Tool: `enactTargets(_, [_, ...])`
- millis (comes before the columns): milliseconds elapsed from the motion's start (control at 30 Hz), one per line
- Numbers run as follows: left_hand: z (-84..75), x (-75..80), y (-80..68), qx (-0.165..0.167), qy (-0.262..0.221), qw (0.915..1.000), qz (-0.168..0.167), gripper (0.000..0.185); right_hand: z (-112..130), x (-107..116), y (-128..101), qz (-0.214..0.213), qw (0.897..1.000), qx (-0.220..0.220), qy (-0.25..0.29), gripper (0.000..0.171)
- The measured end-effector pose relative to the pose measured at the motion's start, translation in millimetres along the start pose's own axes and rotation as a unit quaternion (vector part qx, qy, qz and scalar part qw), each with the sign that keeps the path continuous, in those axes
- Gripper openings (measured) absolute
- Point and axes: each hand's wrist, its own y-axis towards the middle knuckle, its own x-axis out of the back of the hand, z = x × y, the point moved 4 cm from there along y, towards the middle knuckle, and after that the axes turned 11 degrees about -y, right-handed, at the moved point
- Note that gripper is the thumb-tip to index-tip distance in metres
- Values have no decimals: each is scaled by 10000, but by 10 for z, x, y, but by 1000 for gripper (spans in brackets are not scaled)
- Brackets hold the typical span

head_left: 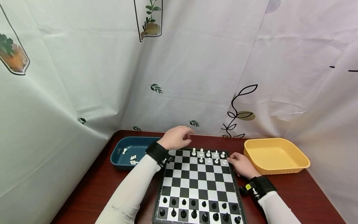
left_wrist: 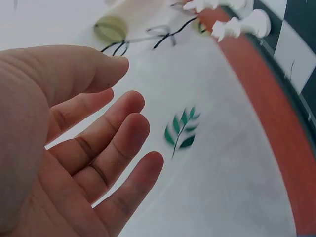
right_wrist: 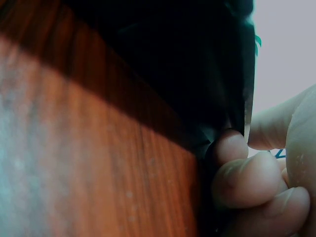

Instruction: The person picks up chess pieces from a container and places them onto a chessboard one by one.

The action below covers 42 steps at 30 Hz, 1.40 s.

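Observation:
The chessboard (head_left: 195,180) lies on the table with white chess pieces (head_left: 208,153) at its far right and two rows of black chess pieces (head_left: 194,213) along the near edge. My left hand (head_left: 176,138) is held above the far left corner of the board. Its fingers (left_wrist: 128,143) are loosely bent with a gap to the thumb, and nothing is between them. At the board's far right edge, my right hand (head_left: 242,165) pinches the rim. The right wrist view shows its fingertips (right_wrist: 247,180) against the dark side of the board.
A blue tray (head_left: 118,149) at the left holds several white chess pieces (head_left: 133,157). The yellow tray (head_left: 277,171) stands at the right, beyond my right hand. A patterned white cloth (head_left: 179,77) hangs behind the dark red table (head_left: 84,199).

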Motion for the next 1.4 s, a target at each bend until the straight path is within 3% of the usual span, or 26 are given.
enactTargets(333, [331, 440, -451, 326, -402, 9952, -833, 32, 3, 8, -10, 10, 10000, 15, -13, 21])
enactTargets(733, [787, 629, -898, 727, -762, 9871, -1203, 30, -9, 26, -1, -27, 10000, 49, 8, 21])
enactTargets(1033, [1055, 604, -1053, 1324, -786, 9836, -943, 27, -37, -23, 1, -35, 10000, 37, 43, 21])
enactTargets(1400, [1198, 523, -1147, 1746, -500, 9823, -469, 23, -11, -11, 8, -29, 10000, 62, 47, 20])
